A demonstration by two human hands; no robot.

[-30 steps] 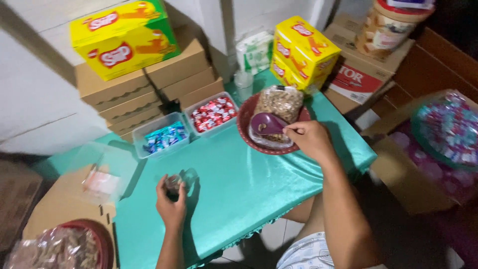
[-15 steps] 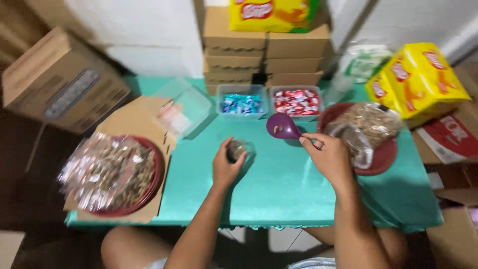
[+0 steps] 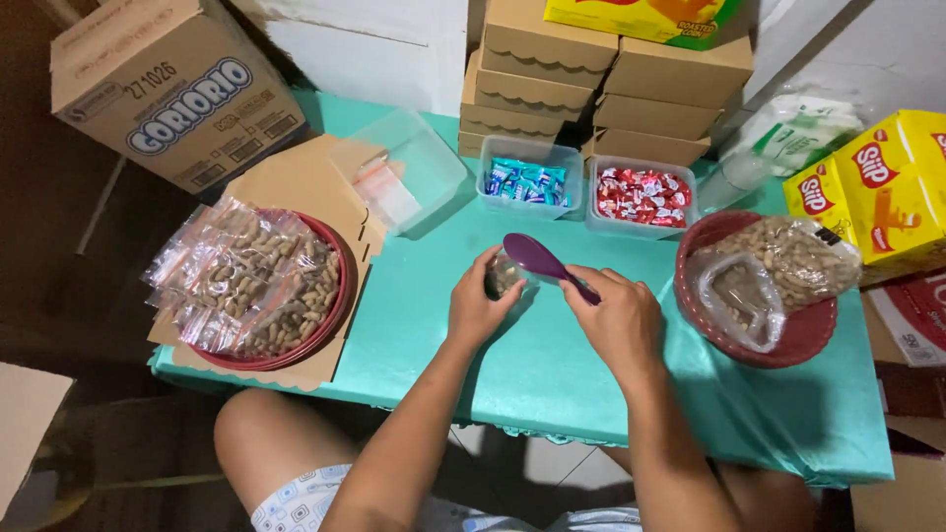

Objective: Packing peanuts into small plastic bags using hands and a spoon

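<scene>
Desk (image 3: 591,374) under a teal cloth, stacked cardboard boxes (image 3: 591,79) along the back, yellow cartons (image 3: 877,187) at right. Left side: red tray (image 3: 340,286) heaped with filled bags of peanuts (image 3: 251,281), sitting on flat cardboard. Right side: red basket (image 3: 788,335) with a big open sack of peanuts (image 3: 788,261). Back row: two clear tubs of wrapped candy, blue (image 3: 527,182) and red (image 3: 641,194), plus an empty clear tub (image 3: 419,163). Centre: left hand (image 3: 480,305) closed around a small clear bag (image 3: 503,276), mouth up, some peanuts inside. Right hand (image 3: 616,315) grips the handle of a purple scoop (image 3: 537,258), bowl right at the bag's mouth. Step looks like filling, scoop to bag. Next move likely needs a steady tilt with the mouth held open, else nuts spill on the cloth.
</scene>
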